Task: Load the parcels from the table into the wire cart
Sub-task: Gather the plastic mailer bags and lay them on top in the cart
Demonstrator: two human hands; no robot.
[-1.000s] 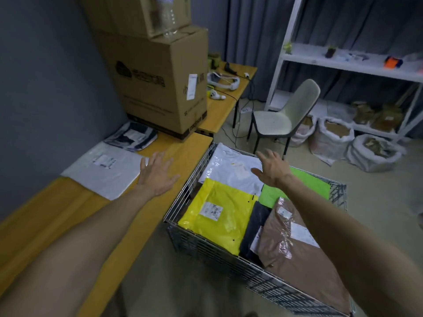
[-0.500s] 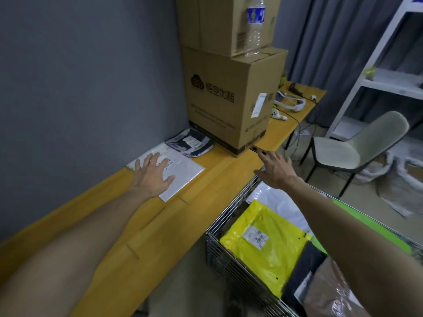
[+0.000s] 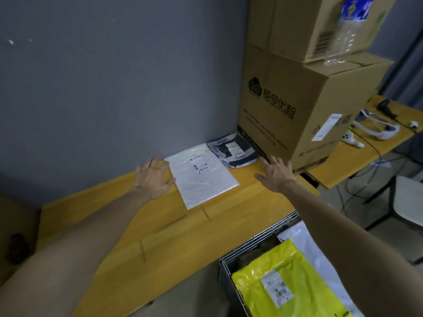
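A flat white parcel (image 3: 201,175) with a shipping label lies on the yellow wooden table (image 3: 174,236) near the wall. Behind it rests a dark blue-and-white parcel (image 3: 233,152), against a big cardboard box. My left hand (image 3: 153,179) is spread flat at the white parcel's left edge, its thumb touching that edge. My right hand (image 3: 277,175) hovers open to the right of both parcels, holding nothing. The wire cart (image 3: 256,243) stands at lower right and holds a yellow parcel (image 3: 286,284) and a white one (image 3: 295,234).
Two stacked cardboard boxes (image 3: 304,106) stand on the table's far end, with a plastic water bottle (image 3: 343,30) on the lower one. A second table (image 3: 377,138) behind holds a white headset and cables. A chair (image 3: 409,202) stands at right.
The view swung left from the cart toward the table. My left hand slid off the white parcel to its left edge. My right hand moved from above the cart to over the table.
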